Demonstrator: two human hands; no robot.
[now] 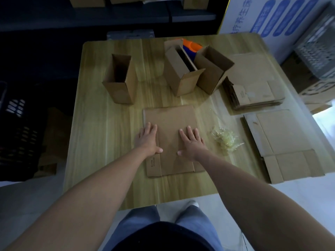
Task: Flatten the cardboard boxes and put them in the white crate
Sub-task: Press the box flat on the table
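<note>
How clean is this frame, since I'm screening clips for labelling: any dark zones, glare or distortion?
Head view: the left third is dim, the black crate barely readable; head view: the wooden table bows at its edges from the wide lens; head view: left hand, right hand and flattened cardboard box are evenly lit, slightly soft.

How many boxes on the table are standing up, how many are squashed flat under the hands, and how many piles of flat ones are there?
Standing cardboard boxes: 3
Flattened box under left hand and right hand: 1
Piles of flattened cardboard: 2
Total: 6
</note>
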